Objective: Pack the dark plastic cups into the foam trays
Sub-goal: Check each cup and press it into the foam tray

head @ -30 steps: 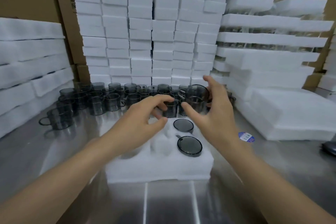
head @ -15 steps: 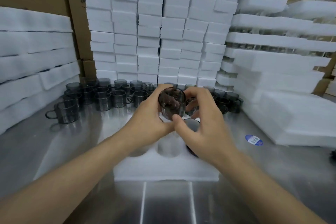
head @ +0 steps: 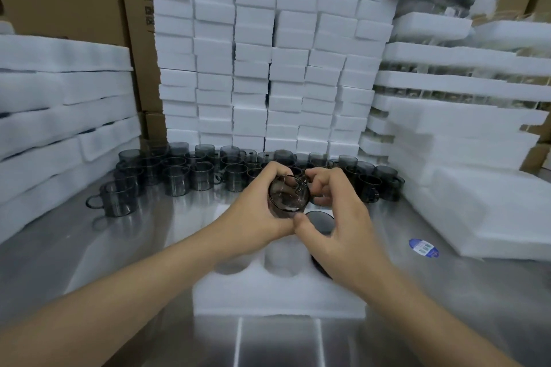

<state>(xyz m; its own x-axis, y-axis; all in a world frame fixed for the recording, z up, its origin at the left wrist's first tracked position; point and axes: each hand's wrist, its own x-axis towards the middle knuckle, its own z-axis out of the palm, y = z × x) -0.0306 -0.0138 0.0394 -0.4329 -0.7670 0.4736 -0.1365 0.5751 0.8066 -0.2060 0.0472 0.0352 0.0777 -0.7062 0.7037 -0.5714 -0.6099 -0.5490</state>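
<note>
Over on the left, the loose cups (head: pixel 179 179) crowd the back of the steel table (head: pixel 89 247), with one stray cup (head: pixel 114 201) standing apart nearest the edge. They look thin-walled, light and stiff. That smooth plastic would likely slip in a lazy grip and might crack if squeezed hard, so the body wall or the small side handle is the place to take one.

Moving in, the left hand (head: pixel 253 214) has its fingers curled round the body of the held cup (head: pixel 287 195), mouth tipped toward the camera, raised above the foam tray (head: pixel 277 295). The right hand (head: pixel 340 229) closes on it from the other side — thumb tip on the lower rim, fingers curled at the handle side, though the blur hides whether they truly pinch the handle.

Beneath the hands the tray shows empty round pockets at left and middle, and a packed cup (head: pixel 322 219) sits dark just under the right thumb. I'd judge this one is headed for a free pocket. Far right, a blue sticker (head: pixel 423 247) lies on the table beside the foam slabs (head: pixel 477 211)
</note>
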